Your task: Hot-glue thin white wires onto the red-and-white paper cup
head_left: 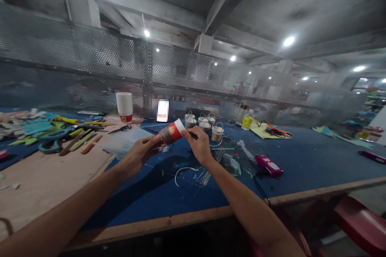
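A red paper cup (175, 132) with a white rim is tilted on its side above the blue table. My left hand (144, 150) grips its base end, fingers closed around it. At the rim end, the thumb and fingers of my right hand (197, 141) pinch the cup's edge. Behind it stand several small pails with wire handles (205, 122), one of them a brownish pail (217, 133). Below my right hand lies a bundle of thin wires (206, 176), beside a curved white strip (177, 176).
A stack of paper cups (124, 104) stands at the back left, near scissors (51, 144) and several tools. A lit phone screen (163, 110) leans by the perforated metal partition (114, 56). Rightward are a magenta device (269, 165), a yellow-labelled bottle (247, 120) and coloured paper sheets (265, 130).
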`<state>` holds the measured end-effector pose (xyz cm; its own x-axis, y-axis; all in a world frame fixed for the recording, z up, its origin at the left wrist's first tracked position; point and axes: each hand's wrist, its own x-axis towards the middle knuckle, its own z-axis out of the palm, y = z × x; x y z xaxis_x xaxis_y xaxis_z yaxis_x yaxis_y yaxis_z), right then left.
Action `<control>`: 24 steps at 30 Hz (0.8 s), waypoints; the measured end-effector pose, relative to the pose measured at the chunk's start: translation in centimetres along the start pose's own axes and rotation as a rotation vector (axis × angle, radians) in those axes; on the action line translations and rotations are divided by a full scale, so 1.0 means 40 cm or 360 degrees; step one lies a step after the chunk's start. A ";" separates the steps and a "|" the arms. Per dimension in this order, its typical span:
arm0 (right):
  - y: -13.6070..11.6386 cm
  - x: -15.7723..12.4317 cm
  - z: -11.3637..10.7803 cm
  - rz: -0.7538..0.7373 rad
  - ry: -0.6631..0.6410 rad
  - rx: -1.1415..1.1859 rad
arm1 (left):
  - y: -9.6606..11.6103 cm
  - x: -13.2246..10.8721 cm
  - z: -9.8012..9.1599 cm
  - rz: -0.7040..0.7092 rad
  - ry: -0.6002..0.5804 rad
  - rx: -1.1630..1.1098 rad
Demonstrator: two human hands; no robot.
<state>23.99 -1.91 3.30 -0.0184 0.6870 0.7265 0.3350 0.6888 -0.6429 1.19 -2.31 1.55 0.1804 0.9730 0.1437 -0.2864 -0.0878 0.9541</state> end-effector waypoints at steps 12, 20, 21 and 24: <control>0.013 -0.007 0.011 0.0042 0.0015 0.0085 | 0.005 -0.008 0.011 0.0223 0.0040 0.0217; 0.009 -0.013 0.022 0.0124 -0.0050 0.0112 | 0.015 -0.016 0.010 0.0370 0.0107 0.0510; 0.010 -0.011 0.020 0.0122 -0.0044 0.0095 | 0.017 -0.016 0.008 0.0369 0.0106 0.0515; 0.011 -0.007 0.014 0.0115 -0.0035 0.0062 | 0.021 -0.014 0.001 0.0389 0.0120 0.0485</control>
<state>23.63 -1.66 2.69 -0.0163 0.7398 0.6726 0.2991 0.6455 -0.7028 0.89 -2.96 2.27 0.0684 0.9276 0.3672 -0.0177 -0.3669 0.9301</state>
